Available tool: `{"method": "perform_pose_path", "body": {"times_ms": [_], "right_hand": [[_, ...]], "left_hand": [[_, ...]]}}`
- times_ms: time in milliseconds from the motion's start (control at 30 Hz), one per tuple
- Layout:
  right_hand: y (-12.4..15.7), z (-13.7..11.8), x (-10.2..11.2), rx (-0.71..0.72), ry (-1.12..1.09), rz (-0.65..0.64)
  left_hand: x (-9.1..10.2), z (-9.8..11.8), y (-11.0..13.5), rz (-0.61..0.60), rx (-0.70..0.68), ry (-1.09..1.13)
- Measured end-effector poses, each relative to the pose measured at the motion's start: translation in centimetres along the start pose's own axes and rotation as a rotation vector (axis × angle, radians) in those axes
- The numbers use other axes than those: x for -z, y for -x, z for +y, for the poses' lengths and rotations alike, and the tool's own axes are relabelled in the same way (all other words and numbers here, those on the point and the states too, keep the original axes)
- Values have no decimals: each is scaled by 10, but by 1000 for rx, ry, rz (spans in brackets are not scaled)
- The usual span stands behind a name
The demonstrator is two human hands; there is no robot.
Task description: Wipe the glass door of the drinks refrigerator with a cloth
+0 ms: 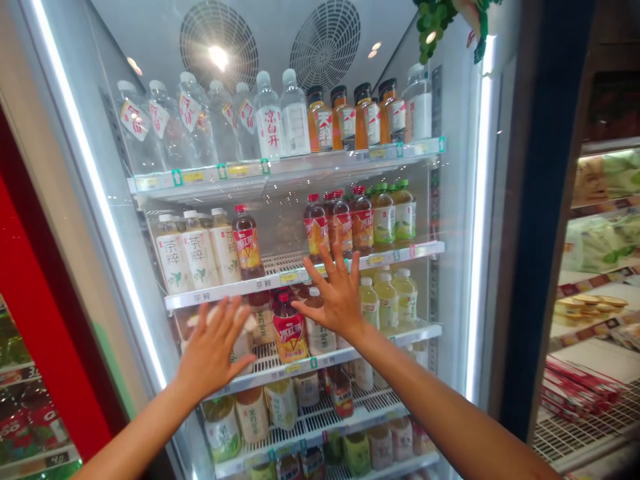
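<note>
I face an open drinks cooler with wire shelves (280, 275) full of bottles. My left hand (213, 350) is open, fingers spread, in front of pale bottles on the third shelf, left side. My right hand (336, 293) is open too, fingers spread upward, between the second and third shelves. A red-labelled iced tea bottle (289, 330) stands between my two hands on the third shelf. Neither hand holds anything. Just above my right hand stand red-capped tea bottles (340, 223).
Water bottles (270, 120) and amber drinks (350, 120) line the top shelf. White tea bottles (195, 253) sit on the second shelf left, green-capped bottles (395, 213) on its right. The cooler's glass door (70, 220) stands open at left. An open chiller with packaged food (595, 240) is at right.
</note>
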State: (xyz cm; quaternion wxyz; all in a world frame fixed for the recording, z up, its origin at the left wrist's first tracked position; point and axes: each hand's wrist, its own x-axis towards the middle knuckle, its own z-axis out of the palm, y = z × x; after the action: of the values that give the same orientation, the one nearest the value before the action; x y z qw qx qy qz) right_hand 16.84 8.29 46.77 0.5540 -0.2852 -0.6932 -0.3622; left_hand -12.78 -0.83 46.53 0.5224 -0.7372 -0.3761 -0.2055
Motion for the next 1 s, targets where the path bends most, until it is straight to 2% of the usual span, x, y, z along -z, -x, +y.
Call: {"method": "perform_pose_path", "body": {"times_ms": [67,100,133,200,267,300,367,433,467,500,600,667,700,800,867,900,1000], "right_hand": [[0,0,0,1,-2,-1],[0,0,0,0,-6,-3],[0,0,-1,-2,-11,-4],[-1,-1,-1,-4,-23,-2],[0,-1,2,-3,-36,-17],[0,1,5,1,-44,-36],[1,8,13,11,-59,-79],[1,22,24,11,-59,-88],[2,33,29,0,-53,-77],[2,44,34,-17,-44,-60],[3,84,47,-74,-11,-18],[6,109,53,-101,14,-6],[9,121,55,-110,24,-5],[22,150,61,-122,33,-17],[33,165,63,-109,36,-36],[37,171,63,-96,38,-45],[46,183,61,-48,36,-40]], "left_hand": [[-4,15,4,-44,-156,1],[-4,15,-1,-40,-154,-4],[-3,13,-10,-15,-90,-11],[-1,7,-35,67,144,-24],[-2,12,-56,138,312,-34],[-4,20,-62,139,316,-33],[-11,45,-67,86,165,-19],[-17,69,-72,23,-6,-7],[-19,77,-79,12,-35,-5],[-20,82,-89,19,-11,-8],[-20,92,-130,104,220,-32],[-24,109,-153,135,285,-37],[-28,122,-160,125,249,-31],[-39,157,-170,41,-30,4],[-42,165,-182,21,-106,14],[-41,164,-192,39,-54,12],[-37,160,-225,157,272,-2]]}}
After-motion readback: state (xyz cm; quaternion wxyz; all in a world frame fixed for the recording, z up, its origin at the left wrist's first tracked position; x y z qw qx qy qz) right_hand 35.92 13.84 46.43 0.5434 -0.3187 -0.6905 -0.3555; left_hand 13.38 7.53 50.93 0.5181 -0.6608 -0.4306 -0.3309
